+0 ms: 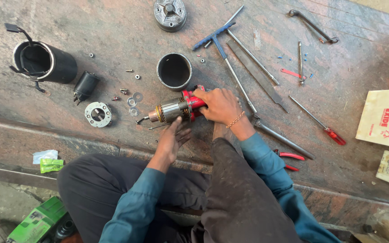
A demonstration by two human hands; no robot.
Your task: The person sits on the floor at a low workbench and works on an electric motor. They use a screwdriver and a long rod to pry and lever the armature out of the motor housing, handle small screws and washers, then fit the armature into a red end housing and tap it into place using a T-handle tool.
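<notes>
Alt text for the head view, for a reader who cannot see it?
Seen from above, a person's right hand grips the red end of a motor armature while the left hand steadies it from below on a stone floor scattered with a black cylindrical housing, washers and screwdrivers.

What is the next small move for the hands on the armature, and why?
Probably keep the left hand steady under the armature while the right hand works the red tool at its end. The armature lies on the stone floor, held only by these two hands, so it may roll.
</notes>
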